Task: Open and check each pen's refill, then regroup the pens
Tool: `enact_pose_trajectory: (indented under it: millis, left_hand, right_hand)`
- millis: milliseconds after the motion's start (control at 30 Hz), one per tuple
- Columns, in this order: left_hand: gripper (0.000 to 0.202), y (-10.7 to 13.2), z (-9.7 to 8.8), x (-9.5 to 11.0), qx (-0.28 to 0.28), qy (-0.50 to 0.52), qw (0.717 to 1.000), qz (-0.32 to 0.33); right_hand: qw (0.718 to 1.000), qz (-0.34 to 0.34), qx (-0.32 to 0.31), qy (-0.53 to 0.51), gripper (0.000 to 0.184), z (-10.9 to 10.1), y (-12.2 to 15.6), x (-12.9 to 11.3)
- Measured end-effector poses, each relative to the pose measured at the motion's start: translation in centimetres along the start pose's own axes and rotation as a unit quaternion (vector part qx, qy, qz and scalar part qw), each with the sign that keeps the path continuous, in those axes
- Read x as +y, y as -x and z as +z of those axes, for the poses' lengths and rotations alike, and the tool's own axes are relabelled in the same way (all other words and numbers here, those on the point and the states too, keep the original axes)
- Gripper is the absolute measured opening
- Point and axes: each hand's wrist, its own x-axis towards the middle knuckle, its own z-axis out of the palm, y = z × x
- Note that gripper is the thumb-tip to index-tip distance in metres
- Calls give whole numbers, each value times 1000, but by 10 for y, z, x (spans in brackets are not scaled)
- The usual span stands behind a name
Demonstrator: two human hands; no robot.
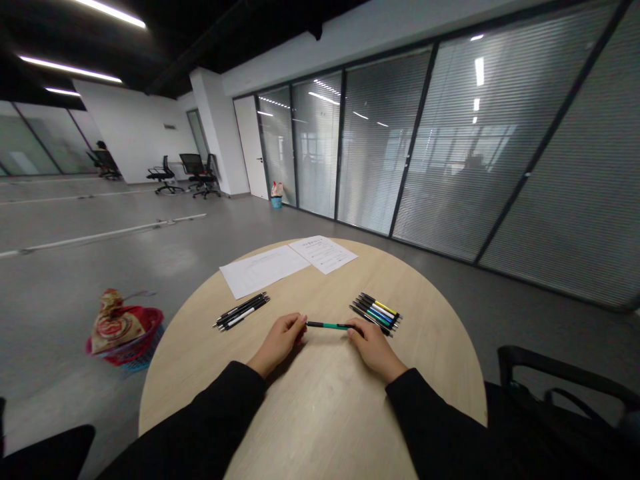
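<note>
A green and black pen is held level between my two hands, above the near middle of the round table. My left hand pinches its dark end, and my right hand grips the green end with the clip. Just beyond my right hand lies a row of pens with yellow, white, blue and green barrels, all slanting the same way. Beyond my left hand is a second group of pens, mostly black with some white, lying close together.
Two printed paper sheets lie at the far side of the wooden table. Left on the floor stands a basket with a paper bag in it. An armchair is close at the right, and glass partitions stand behind.
</note>
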Motion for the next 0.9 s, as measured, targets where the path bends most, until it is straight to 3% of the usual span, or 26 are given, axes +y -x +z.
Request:
enact_pose_trajectory:
  millis: [200, 433, 900]
  left_hand:
    - [38, -2, -1, -6, -4, 85, 996, 31]
    - [30, -3, -3, -8, -7, 85, 995, 43]
    - [48, -1, -2, -1, 8, 4, 1000, 6]
  right_hand:
    - [1000, 6, 0, 2, 24, 1, 0, 2]
    - [1000, 11, 1, 9, 25, 1, 0, 2]
    - [1000, 11, 5, 8, 25, 0, 0, 1]
